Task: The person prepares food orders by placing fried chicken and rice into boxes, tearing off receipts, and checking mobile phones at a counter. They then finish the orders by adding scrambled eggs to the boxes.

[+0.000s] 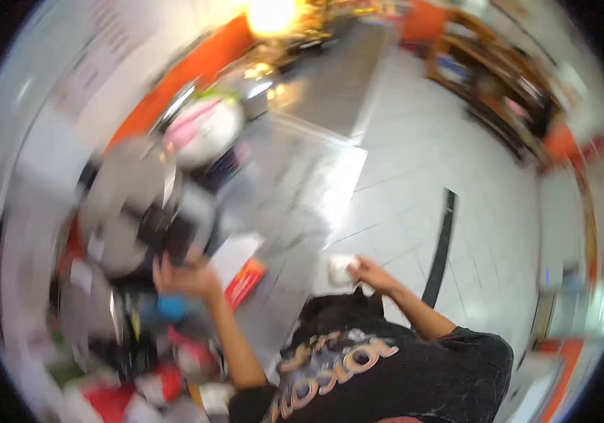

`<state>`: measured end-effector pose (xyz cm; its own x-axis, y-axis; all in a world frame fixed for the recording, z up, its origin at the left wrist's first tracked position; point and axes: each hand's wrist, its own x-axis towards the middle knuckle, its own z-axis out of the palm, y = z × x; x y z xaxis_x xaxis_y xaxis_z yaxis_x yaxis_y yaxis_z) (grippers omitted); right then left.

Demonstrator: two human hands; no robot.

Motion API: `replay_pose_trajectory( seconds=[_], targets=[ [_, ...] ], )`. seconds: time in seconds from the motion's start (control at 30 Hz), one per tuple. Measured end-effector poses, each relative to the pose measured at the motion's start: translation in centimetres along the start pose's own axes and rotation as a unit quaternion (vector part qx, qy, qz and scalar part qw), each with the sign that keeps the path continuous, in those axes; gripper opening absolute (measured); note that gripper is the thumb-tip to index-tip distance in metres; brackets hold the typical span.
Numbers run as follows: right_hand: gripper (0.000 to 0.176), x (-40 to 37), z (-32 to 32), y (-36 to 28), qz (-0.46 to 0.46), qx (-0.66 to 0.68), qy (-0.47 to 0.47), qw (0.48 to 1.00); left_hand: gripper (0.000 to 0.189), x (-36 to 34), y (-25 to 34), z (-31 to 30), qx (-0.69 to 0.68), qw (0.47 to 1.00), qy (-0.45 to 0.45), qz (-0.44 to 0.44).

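In the head view, my left hand (186, 276) reaches over the cluttered left side of the metal counter (288, 190). Its fingers look apart and blurred, right at the lower edge of a black object (166, 227); I cannot tell whether they touch it. Behind that object is a large round grey pan or lid (127, 183). My right hand (376, 275), low in front of my body, is closed on a small white rounded object (342, 269). A red packet (246, 283) and a white sheet (235, 254) lie beside my left wrist.
A pink and white bundle (206, 130) sits farther along the counter, below a bright lamp (273, 17). Red and white items (157, 384) crowd the near left. Tiled floor (415, 176) with a black strip (443, 243) is at right; a wooden shelf (492, 77) stands beyond.
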<state>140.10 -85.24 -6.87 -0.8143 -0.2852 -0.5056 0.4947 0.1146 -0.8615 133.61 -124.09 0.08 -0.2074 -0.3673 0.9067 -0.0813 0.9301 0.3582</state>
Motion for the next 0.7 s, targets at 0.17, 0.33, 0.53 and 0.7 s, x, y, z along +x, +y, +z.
replay_pose_trajectory(
  seconds=[0.17, 0.33, 0.53, 0.7],
  targets=[
    [0.042, -5.4, -0.3, 2.4, 0.026, 0.125, 0.084, 0.988, 0.03, -11.6, -0.7, -7.5, 0.23, 0.876, -0.4, -0.14],
    [0.045, -4.5, -2.4, 4.0, 0.034, 0.12, 0.038, 0.991, 0.027, -17.9, -11.9, -6.8, 0.073, 0.762, -0.507, -0.395],
    [0.05, -0.8, -8.8, 3.4, 0.025, 0.128, -0.014, 0.991, 0.024, -21.2, -3.0, -5.6, 0.098, 0.84, -0.438, -0.305],
    [0.057, 4.5, -17.3, 2.5, -0.048, 0.08, -0.084, 0.992, 0.021, -25.6, 5.8, -4.7, 0.127, 0.899, -0.374, -0.188]
  ],
)
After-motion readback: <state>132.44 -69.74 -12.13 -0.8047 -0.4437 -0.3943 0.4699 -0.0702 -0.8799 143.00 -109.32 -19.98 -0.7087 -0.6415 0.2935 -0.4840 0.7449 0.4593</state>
